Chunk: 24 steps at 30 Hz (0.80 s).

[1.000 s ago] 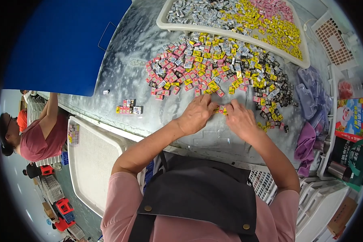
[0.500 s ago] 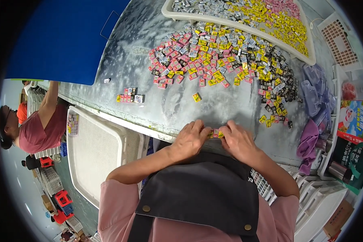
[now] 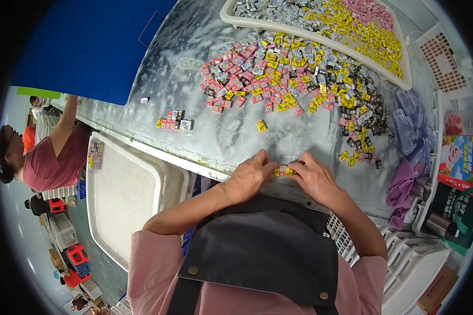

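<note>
Covering the person's front, a dark apron [image 3: 263,249] comes nearest. Just beyond it, above or at the near edge of the grey table [image 3: 305,136], the left hand [image 3: 251,178] and the right hand [image 3: 316,179] grip a short row of small yellow and pink boxes [image 3: 283,171] from its two ends, fingers bent closed (whether the row touches the tabletop, I cannot tell). To the right lies a crumpled purple cloth [image 3: 399,189]. Farther in, a single yellow box [image 3: 261,125] sits apart on the table, and a small cluster of boxes [image 3: 172,122] stands well to the left. Past these spreads a loose pile of pink, yellow, pale and black boxes [image 3: 278,81], with a white tray [image 3: 406,80] of more small pieces behind it.
</note>
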Each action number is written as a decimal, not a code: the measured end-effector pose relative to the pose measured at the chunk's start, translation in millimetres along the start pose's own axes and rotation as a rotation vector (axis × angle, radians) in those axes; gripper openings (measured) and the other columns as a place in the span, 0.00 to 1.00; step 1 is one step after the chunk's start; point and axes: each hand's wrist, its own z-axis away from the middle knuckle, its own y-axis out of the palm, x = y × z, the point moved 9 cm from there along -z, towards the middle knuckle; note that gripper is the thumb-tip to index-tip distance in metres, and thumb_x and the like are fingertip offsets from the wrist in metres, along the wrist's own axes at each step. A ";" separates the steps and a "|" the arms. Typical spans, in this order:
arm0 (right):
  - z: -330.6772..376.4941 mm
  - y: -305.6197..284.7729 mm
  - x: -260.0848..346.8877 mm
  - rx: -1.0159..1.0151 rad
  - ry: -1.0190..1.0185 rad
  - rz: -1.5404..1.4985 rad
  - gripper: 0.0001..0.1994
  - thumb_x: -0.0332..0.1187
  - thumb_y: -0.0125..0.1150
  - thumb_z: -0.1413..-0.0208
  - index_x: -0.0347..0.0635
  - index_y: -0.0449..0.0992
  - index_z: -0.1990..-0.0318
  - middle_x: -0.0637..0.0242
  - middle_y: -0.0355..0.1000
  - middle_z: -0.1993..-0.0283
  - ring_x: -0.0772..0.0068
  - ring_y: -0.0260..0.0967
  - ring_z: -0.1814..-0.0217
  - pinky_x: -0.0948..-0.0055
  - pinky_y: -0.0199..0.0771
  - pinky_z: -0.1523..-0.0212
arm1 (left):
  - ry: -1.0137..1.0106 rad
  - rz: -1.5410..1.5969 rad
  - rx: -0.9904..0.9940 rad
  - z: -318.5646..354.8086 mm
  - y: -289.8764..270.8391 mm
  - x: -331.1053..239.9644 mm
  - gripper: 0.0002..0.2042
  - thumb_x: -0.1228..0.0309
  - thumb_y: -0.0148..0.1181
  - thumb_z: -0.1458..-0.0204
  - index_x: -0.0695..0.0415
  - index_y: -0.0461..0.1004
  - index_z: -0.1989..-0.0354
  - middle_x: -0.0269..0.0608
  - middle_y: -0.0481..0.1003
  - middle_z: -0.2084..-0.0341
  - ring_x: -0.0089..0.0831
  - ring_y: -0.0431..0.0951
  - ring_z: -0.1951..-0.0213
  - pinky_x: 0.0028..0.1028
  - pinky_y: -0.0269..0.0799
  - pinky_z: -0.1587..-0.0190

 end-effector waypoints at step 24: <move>23.6 26.7 8.7 -0.027 -0.186 0.334 0.42 0.49 0.69 0.52 0.36 0.62 0.32 0.57 0.53 0.24 0.52 0.46 0.21 0.43 0.40 0.24 | 0.367 -0.359 -0.131 39.5 -8.1 -5.7 0.25 0.73 0.59 0.50 0.62 0.72 0.41 0.46 0.72 0.45 0.44 0.71 0.46 0.45 0.67 0.40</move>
